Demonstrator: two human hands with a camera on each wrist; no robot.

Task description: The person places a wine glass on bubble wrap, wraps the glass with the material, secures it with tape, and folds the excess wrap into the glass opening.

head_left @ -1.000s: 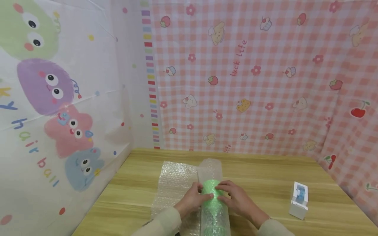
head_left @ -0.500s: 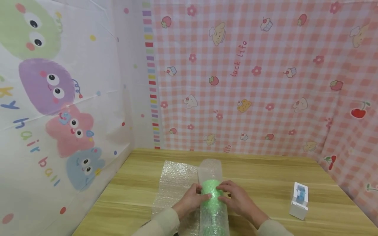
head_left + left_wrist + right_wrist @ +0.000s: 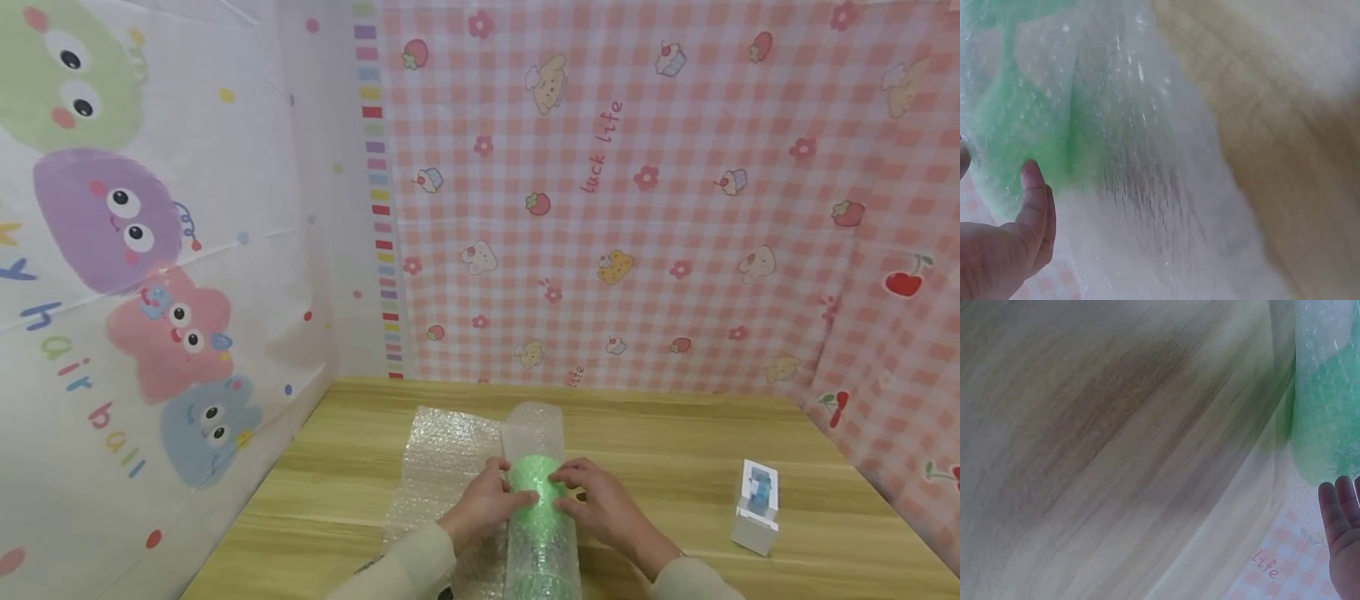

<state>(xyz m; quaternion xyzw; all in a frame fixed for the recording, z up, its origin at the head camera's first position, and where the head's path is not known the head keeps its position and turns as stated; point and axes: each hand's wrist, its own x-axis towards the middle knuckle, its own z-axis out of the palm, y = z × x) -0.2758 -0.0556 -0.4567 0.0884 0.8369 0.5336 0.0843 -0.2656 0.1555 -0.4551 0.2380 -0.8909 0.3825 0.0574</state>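
Observation:
A green shape (image 3: 534,481) that narrows to a thin stem is wrapped in clear bubble wrap, making a long roll (image 3: 542,554) on the table. My left hand (image 3: 480,504) lies along its left side, thumb on top and fingertips against the wrap. From the right, my right hand (image 3: 603,508) touches the roll with thumb and fingertips. The left wrist view shows my left fingers (image 3: 1033,187) extended against the wrapped green end. In the right wrist view, straight right fingers (image 3: 1330,509) reach its lower edge. To the left, a flat sheet of bubble wrap (image 3: 446,450) extends from the roll.
A small white box (image 3: 753,529) with a light-blue item (image 3: 761,487) in its top stands at the right of the wooden table (image 3: 660,442). A pink checked cloth (image 3: 600,217) hangs behind, and a white cartoon-print cloth (image 3: 270,150) hangs on the left.
Both hands stay at the sides of the wrapped roll. The roll has shifted only slightly left in the head view, and the whole view has moved a little.

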